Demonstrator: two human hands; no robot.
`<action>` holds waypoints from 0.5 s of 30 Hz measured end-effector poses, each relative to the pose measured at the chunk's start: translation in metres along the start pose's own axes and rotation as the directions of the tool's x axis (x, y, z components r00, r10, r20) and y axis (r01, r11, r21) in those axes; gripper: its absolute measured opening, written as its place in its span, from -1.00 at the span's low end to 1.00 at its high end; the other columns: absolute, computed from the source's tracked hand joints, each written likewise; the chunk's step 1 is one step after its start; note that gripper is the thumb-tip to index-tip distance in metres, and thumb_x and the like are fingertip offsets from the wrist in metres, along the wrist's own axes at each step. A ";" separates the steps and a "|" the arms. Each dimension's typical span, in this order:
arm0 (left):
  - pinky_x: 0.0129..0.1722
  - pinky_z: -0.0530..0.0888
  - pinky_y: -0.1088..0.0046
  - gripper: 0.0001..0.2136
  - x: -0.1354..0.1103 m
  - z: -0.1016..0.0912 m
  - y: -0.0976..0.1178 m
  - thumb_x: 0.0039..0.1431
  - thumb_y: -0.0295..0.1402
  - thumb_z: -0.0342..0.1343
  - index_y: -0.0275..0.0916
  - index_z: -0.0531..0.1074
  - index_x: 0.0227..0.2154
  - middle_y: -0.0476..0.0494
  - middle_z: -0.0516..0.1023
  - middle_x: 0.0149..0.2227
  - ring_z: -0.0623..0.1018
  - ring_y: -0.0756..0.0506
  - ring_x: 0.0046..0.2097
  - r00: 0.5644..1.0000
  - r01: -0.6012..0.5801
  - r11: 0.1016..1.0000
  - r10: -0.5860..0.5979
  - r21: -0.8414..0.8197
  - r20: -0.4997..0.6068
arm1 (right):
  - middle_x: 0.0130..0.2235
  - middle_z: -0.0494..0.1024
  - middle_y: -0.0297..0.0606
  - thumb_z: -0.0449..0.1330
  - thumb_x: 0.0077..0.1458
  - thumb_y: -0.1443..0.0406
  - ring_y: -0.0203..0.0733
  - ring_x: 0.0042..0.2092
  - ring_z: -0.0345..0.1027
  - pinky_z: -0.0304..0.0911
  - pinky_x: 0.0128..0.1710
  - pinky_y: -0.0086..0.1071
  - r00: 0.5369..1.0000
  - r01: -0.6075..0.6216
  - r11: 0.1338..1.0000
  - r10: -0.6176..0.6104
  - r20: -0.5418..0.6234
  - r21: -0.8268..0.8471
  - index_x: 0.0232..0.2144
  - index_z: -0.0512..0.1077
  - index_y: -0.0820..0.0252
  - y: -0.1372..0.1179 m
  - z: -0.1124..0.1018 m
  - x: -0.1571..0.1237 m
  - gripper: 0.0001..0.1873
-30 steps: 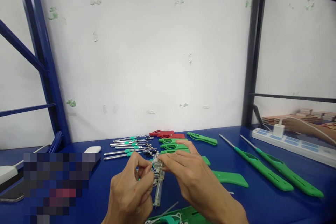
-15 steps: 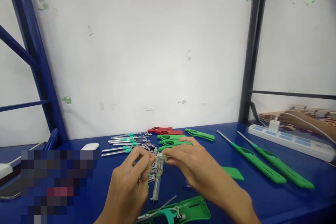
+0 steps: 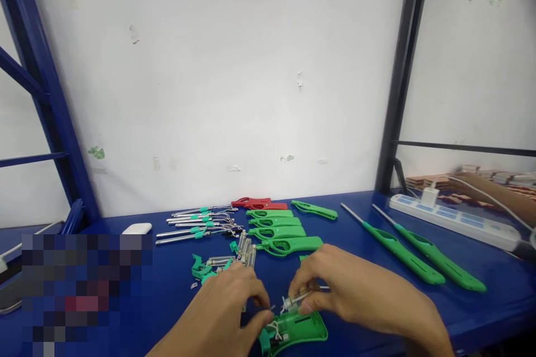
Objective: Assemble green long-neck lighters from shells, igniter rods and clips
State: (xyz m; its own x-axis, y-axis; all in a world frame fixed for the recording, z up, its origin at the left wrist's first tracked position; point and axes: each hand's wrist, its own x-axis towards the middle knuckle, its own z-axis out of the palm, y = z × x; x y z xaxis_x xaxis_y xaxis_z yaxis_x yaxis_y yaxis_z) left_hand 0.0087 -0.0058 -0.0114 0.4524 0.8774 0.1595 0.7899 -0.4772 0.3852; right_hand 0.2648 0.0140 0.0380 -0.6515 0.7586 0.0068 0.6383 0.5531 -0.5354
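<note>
My left hand point(image 3: 229, 304) and my right hand point(image 3: 335, 290) are low over the blue bench, close together above an open green lighter shell point(image 3: 299, 332) with white wires and a teal part inside. The right fingers pinch a small clear metal-tipped tube assembly point(image 3: 295, 300) just above the shell. Left fingers are curled, pinching at the shell's near-left end; what they grip is too small to name. Several clear gas tubes point(image 3: 246, 251) lie just beyond my hands.
Rows of green lighter shells point(image 3: 276, 230) and one red shell point(image 3: 257, 202) lie mid-bench, beside metal rods with teal collars point(image 3: 196, 223). Two assembled long green lighters point(image 3: 419, 254) lie right. A white power strip point(image 3: 456, 222) and another person's arm point(image 3: 498, 192) are at far right.
Both hands dropped from holding the tube assembly up mid-bench to the green shell at the near edge; the right hand carried a tube part down to it. The view tilted down.
</note>
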 end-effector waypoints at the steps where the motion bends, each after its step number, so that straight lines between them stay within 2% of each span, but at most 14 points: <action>1: -0.04 0.40 0.26 -0.94 0.000 0.000 0.001 0.29 -0.40 0.31 -0.11 0.61 -0.20 -0.01 0.67 -0.13 0.61 -0.18 -0.05 1.000 0.008 1.000 -0.008 -0.011 0.014 | -0.21 0.81 -0.41 0.48 0.22 0.37 -0.17 -0.17 0.65 0.30 -0.22 -0.46 1.000 0.001 1.000 -0.001 0.004 -0.003 -0.17 0.78 -0.03 -0.001 0.001 0.001 -0.82; 5: -0.06 0.40 0.28 -0.89 0.000 0.000 0.005 0.25 -0.46 0.33 -0.10 0.63 -0.23 0.01 0.68 -0.15 0.61 -0.17 -0.07 1.000 0.010 1.000 -0.010 -0.010 0.022 | -0.19 0.81 -0.40 0.48 0.22 0.40 -0.16 -0.14 0.66 0.32 -0.18 -0.45 1.000 0.024 0.999 -0.025 -0.020 -0.037 -0.17 0.78 -0.03 -0.003 0.003 0.002 -0.80; 10: -0.10 0.40 0.31 -0.79 0.002 0.003 0.005 0.29 -0.57 0.21 -0.09 0.64 -0.26 0.01 0.67 -0.19 0.60 -0.15 -0.10 1.000 -0.020 1.000 0.020 0.004 0.016 | -0.21 0.81 -0.40 0.49 0.20 0.41 -0.15 -0.18 0.66 0.32 -0.23 -0.44 0.998 0.055 0.995 -0.057 -0.028 -0.085 -0.18 0.77 -0.03 -0.005 0.005 0.003 -0.79; 15: -0.08 0.40 0.29 -0.76 0.002 0.006 0.000 0.39 -0.52 0.13 -0.06 0.66 -0.17 -0.04 0.65 -0.13 0.60 -0.17 -0.07 0.998 -0.060 0.998 0.060 0.004 0.035 | -0.21 0.80 -0.40 0.49 0.21 0.39 -0.17 -0.18 0.66 0.32 -0.22 -0.45 0.997 0.072 0.993 -0.075 -0.019 -0.095 -0.17 0.77 -0.02 -0.003 0.007 0.007 -0.81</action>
State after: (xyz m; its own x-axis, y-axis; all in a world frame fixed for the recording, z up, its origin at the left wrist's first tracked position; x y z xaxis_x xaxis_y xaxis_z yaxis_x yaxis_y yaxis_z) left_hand 0.0120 -0.0041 -0.0165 0.5131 0.8451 0.1501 0.7628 -0.5292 0.3716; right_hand 0.2554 0.0151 0.0342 -0.6895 0.7215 0.0626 0.6254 0.6368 -0.4509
